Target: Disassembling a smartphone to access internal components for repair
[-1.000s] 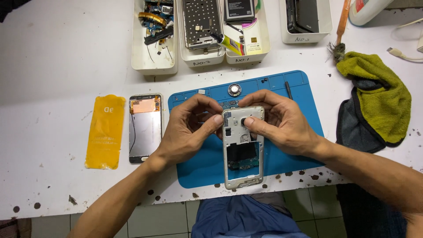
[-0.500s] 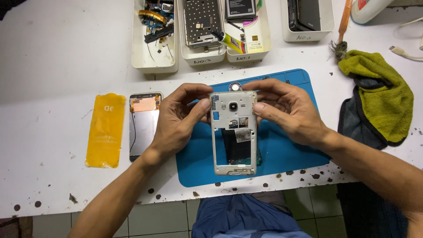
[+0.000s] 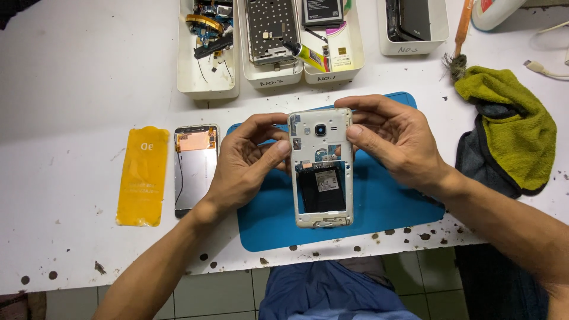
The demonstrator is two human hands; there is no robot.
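Note:
I hold an opened phone body (image 3: 320, 168) upright above the blue work mat (image 3: 391, 204), back side toward me, with its white mid-frame, camera lens and dark battery bay showing. My left hand (image 3: 246, 163) grips its left edge, thumb pressed on the upper frame. My right hand (image 3: 394, 142) grips the top right corner and right edge, thumb on the frame beside the lens. Both hands hover over the mat's upper half.
A detached phone screen (image 3: 195, 169) and a yellow protector sleeve (image 3: 142, 176) lie left of the mat. White trays (image 3: 207, 83) with phone parts line the far edge. A yellow-green cloth (image 3: 512, 127) on a dark rag and a brush (image 3: 457, 50) sit at right.
The phone body has been lifted off the mat and raised toward me, now held more upright and centred. Both hands shifted upward, gripping its upper sides.

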